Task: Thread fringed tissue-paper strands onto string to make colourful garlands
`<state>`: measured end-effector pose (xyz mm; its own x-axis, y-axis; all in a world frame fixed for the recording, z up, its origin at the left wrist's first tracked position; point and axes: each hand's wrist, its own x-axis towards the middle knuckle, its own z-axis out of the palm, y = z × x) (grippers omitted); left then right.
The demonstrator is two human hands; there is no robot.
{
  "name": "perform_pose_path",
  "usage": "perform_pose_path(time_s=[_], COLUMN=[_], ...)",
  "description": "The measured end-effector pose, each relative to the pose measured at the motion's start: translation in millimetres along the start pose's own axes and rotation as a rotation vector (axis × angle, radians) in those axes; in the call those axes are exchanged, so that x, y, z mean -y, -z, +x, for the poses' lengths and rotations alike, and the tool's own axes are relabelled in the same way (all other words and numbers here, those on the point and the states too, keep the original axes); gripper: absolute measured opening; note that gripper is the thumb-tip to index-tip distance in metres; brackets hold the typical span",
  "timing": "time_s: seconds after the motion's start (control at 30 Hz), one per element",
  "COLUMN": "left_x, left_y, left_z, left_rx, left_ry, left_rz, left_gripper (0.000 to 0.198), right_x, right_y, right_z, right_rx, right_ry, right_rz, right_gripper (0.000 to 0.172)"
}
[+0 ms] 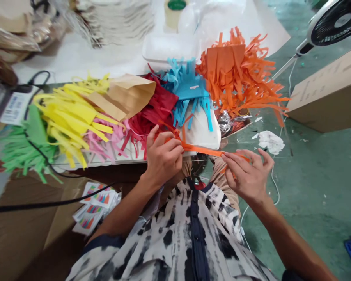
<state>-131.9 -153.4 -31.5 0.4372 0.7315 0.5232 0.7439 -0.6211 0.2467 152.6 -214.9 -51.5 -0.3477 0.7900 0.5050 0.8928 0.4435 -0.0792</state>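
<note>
My left hand (163, 158) pinches one end of a narrow orange paper strip (203, 148), and my right hand (247, 173) grips the other end, holding it stretched between them in front of my chest. Just beyond the strip lies a white curved form (200, 130). Fringed paper bunches fan out across the table edge: green (23, 150), yellow (70, 117), pink (103, 142), red (155, 113), blue (188, 88) and orange (231, 74). A folded kraft paper piece (128, 93) rests on the yellow fringe.
Crumpled foil (224, 122) lies beside the orange fringe. A stack of white paper (119, 19) and a tape roll (174, 13) stand behind. A cardboard box (327, 93) and a fan (333, 27) are at right. Printed cards (95, 207) lie lower left. Cables cross the green floor.
</note>
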Motion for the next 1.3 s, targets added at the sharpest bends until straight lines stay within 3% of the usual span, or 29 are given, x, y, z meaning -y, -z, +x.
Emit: perform_pose_path(time_s=[0.1, 0.2, 0.33, 0.6, 0.97, 1.13, 1.3], left_x=[-9, -18, -18, -11, -3, 2, 2], left_y=[-5.9, -23.0, -37.1, -40.6, -29.1, -27.0, -24.1], left_z=[8, 22, 33, 27, 30, 31, 32], left_rx=[0.05, 0.22, 0.352, 0.285, 0.297, 0.324, 0.304], left_ry=[-0.09, -0.204, -0.183, -0.17, 0.045, 0.019, 0.094], left_rz=[-0.127, -0.252, -0.257, -0.203, -0.022, -0.101, -0.224], left_gripper=[0.019, 0.02, 0.021, 0.021, 0.021, 0.021, 0.013], right_x=[-2, -6, -11, -7, 2, 3, 1], right_y=[-1, -2, -1, -9, -9, -8, -7], right_z=[6, 12, 17, 17, 25, 29, 30], right_rx=[0.002, 0.048, 0.117, 0.107, 0.159, 0.166, 0.179], right_ry=[-0.033, -0.05, -0.089, -0.159, -0.323, -0.311, -0.312], right_rz=[0.015, 0.052, 0.118, 0.094, 0.113, 0.102, 0.11], right_gripper=[0.022, 0.011, 0.014, 0.013, 0.017, 0.017, 0.018])
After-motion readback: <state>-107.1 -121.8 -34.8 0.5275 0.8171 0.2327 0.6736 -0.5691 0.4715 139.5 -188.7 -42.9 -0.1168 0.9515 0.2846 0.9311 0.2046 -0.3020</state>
